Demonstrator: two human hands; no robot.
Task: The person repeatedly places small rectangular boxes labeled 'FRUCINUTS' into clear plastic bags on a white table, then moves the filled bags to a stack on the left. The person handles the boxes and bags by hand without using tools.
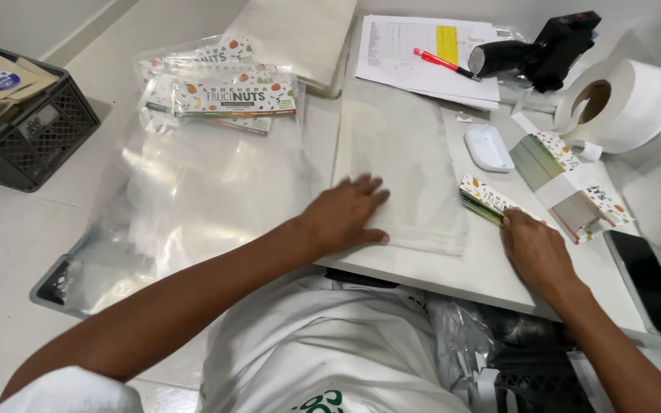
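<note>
1. The left hand lies flat on a stack of clear plastic bags near the middle of the white tabletop; its grip is released, with the fingers spread and pointing toward 1 o'clock, pressing on the top bag.
2. The right hand, at 3 o'clock from the left, has its fingertips on a small stack of printed header cards; the grip looks loosely pinched on the cards' near edge, though how firmly it grasps them I cannot tell.
3. Just beyond that stack, toward 2 o'clock, sits a thicker bundle of the same cards, bound with a white paper band.
4. At 12 o'clock from the right hand lies a white computer mouse; farther on are paper sheets with a red pen.
5. A black handheld device and a large roll of white labels stand at 1 o'clock.
6. A dark smartphone lies at the tabletop's right edge.
7. At 10 o'clock, finished bags with printed headers lie on a lower surface, beside a black crate.
</note>
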